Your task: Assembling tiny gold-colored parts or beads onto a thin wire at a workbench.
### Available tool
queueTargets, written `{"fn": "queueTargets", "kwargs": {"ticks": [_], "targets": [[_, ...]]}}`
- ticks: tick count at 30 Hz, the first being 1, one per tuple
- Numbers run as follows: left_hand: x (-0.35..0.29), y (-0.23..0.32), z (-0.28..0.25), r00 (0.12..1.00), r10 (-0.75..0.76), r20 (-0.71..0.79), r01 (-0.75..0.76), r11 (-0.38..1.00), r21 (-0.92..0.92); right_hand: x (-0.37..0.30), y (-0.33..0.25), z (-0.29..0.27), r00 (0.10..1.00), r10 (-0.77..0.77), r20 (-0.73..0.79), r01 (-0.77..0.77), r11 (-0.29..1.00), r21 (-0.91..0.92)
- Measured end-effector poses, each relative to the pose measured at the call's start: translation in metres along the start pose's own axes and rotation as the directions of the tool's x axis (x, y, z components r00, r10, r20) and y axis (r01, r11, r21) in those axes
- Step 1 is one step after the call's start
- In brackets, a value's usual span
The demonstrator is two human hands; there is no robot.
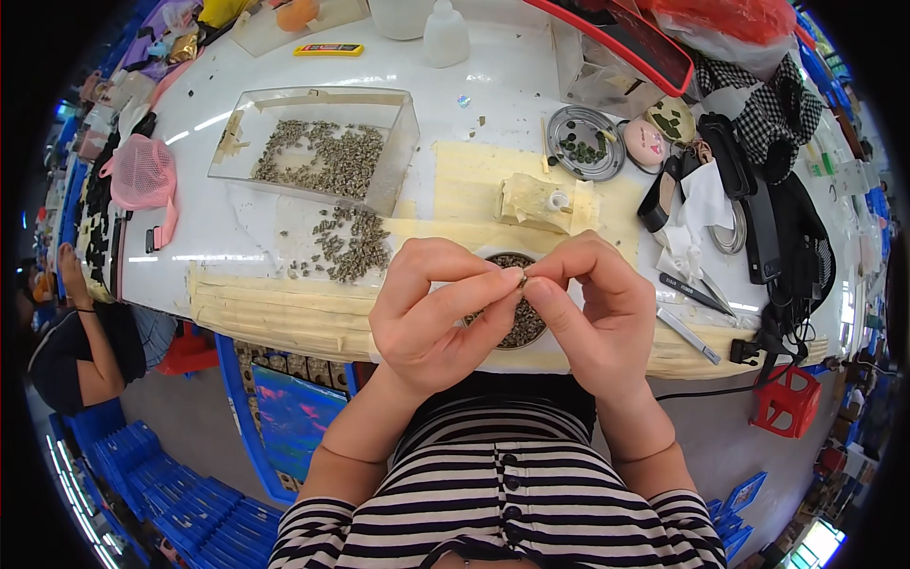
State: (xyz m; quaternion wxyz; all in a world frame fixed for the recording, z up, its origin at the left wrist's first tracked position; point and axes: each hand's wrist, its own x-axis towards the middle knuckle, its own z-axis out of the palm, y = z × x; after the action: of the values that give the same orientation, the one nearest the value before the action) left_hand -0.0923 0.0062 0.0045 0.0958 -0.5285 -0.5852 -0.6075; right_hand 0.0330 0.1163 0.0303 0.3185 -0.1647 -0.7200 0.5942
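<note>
Above a round container (518,346) filled with small grey-brown metal parts (524,325), my two hands meet fingertip to fingertip. My left hand (428,318) has its thumb and forefinger pinched together. Opposite it, my right hand (602,318) pinches too, thumb against forefinger. A tiny metal part (523,276) shows between the fingertips, too small to make out in detail. The hands hide much of the container. Just beyond them sits a block wrapped in cream tape (545,202), with a small white round fitting on it.
A clear box (406,142) of similar parts stands at the far left, with a loose pile (353,245) before it. To the right are a round dish (595,174) of dark green pieces, tweezers (695,291) and a knife (689,336). Another person's arm (90,332) is at far left.
</note>
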Motion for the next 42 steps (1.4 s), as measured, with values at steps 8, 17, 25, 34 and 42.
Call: {"fn": "queueTargets", "kwargs": {"ticks": [8,17,25,34,42], "targets": [[-0.001,-0.002,0.002,0.998,-0.053,-0.044,0.054,0.998,0.013,0.002,-0.003,0.007,0.892,-0.451,0.027,0.413,0.790,-0.454],[-0.001,0.000,-0.002,1.000,0.019,0.007,-0.019,1.000,0.008,-0.005,-0.003,0.003,0.997,0.083,0.003,-0.083,0.995,0.049],[0.001,0.000,-0.001,0.999,0.025,0.046,-0.025,1.000,-0.014,-0.003,-0.002,-0.009,0.951,0.265,0.160,-0.304,0.896,0.323],[0.002,-0.001,0.000,0.997,0.009,0.076,-0.005,0.999,-0.054,-0.001,0.000,-0.014,0.937,0.275,0.216,-0.336,0.878,0.342],[0.003,0.000,0.003,0.998,-0.022,0.061,0.022,1.000,0.005,-0.001,0.006,-0.011,0.998,-0.062,0.013,0.063,0.994,-0.094]]}}
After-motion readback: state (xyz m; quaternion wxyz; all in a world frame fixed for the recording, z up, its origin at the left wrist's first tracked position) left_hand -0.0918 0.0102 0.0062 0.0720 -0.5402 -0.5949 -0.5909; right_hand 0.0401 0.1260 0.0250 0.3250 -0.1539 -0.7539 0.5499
